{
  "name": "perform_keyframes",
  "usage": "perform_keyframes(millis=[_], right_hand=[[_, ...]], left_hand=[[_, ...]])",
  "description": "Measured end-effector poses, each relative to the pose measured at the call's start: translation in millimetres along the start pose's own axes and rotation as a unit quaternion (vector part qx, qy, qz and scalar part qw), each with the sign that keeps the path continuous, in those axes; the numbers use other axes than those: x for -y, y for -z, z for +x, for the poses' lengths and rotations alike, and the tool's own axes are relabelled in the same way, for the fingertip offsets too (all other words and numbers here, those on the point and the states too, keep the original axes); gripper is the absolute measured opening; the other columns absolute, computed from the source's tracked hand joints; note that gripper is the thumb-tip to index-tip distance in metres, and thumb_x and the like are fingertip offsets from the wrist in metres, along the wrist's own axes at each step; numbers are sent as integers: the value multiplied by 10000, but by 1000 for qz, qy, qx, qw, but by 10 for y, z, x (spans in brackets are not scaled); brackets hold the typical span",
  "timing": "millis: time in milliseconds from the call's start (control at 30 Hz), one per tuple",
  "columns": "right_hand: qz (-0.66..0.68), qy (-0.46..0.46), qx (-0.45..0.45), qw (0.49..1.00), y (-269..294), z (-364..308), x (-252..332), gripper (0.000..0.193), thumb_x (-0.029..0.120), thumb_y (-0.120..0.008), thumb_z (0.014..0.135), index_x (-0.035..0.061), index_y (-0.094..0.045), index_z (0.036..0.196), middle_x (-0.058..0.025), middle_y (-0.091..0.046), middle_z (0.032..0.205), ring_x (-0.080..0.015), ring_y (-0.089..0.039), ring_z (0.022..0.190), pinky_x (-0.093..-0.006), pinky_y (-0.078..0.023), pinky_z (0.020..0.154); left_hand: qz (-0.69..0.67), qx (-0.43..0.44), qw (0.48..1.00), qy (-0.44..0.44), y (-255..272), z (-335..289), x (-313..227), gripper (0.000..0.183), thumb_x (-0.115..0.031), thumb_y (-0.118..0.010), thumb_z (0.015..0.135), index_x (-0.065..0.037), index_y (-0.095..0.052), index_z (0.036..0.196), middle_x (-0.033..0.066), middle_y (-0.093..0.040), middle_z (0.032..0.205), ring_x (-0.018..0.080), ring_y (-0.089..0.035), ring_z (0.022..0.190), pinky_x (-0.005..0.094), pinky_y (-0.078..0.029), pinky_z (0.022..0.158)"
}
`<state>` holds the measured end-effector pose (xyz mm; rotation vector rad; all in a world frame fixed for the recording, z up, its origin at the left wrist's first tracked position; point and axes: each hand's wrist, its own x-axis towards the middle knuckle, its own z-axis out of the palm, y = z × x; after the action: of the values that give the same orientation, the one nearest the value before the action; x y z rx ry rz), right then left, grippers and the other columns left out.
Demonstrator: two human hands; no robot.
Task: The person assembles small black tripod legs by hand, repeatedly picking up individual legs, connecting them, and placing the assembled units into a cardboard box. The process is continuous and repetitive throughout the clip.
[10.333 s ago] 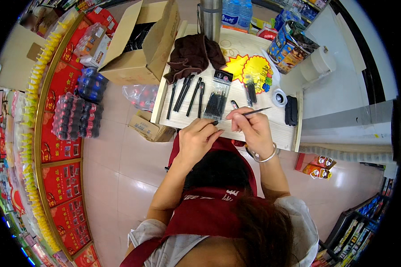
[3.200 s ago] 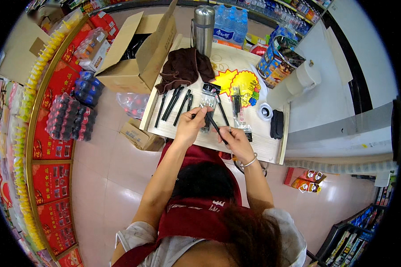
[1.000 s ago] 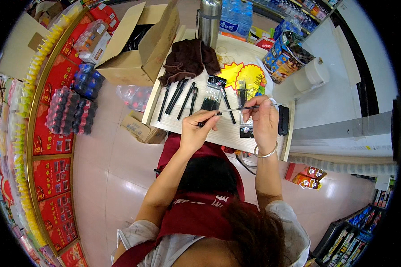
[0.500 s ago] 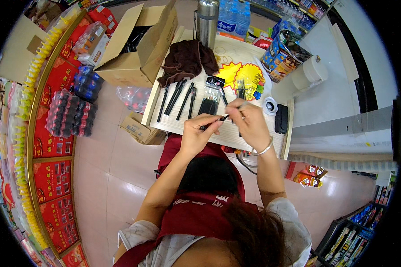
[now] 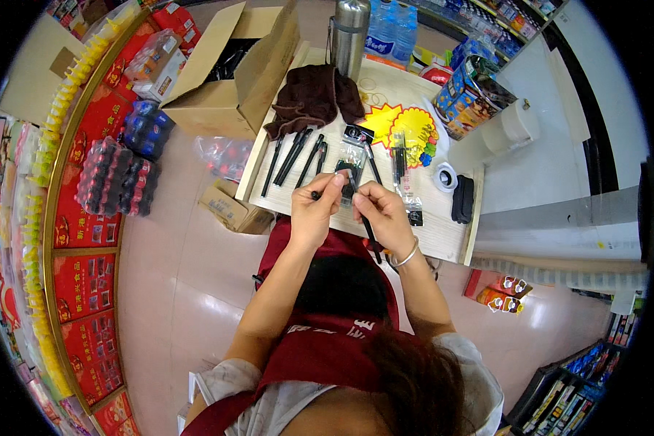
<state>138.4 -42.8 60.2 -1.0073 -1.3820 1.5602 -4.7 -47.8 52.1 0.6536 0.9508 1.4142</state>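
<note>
Head view: at the near end of the packet [image 5: 352, 154], the left hand [image 5: 316, 212] grips a small black piece [image 5: 315, 195], and the right hand [image 5: 387, 218] clasps a black pen [image 5: 368, 229] slanting away from it; what else they pinch is unclear. A light pinch, with the pen kept straight, should serve best.
</note>
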Motion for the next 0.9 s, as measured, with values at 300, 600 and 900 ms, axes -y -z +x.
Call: perform_keyframes(millis=[300, 600, 900], right_hand=[[-156, 15, -27, 987, -5, -94, -35, 101, 93, -574, 844, 33, -505, 802, -56, -526, 605, -133, -480, 504, -244, -396, 509], [-260, 69, -104, 958, 87, -155, -157, 147, 135, -606, 832, 38, -499, 803, -45, -494, 608, -115, -479, 541, -251, -387, 508], [90, -53, -36, 994, 85, -138, -148, 165, 131, -571, 868, 44, -494, 751, 7, -481, 618, -72, -447, 547, -222, -367, 519]], left_hand=[[49, -14, 999, 2, 53, 64, 109, 164, -121, -671, 815, 31, -660, 875, -28, -533, 644, 23, -355, 530, 171, -249, 465], [204, -10, 977, -63, -30, 170, 271, 172, -164, -644, 842, -4, -640, 781, -42, -535, 651, 11, -371, 544, 176, -284, 482], [275, 63, 956, -87, 12, 195, 152, 220, -177, -593, 875, -15, -542, 735, -35, -483, 612, 31, -387, 583, 204, -322, 505]])
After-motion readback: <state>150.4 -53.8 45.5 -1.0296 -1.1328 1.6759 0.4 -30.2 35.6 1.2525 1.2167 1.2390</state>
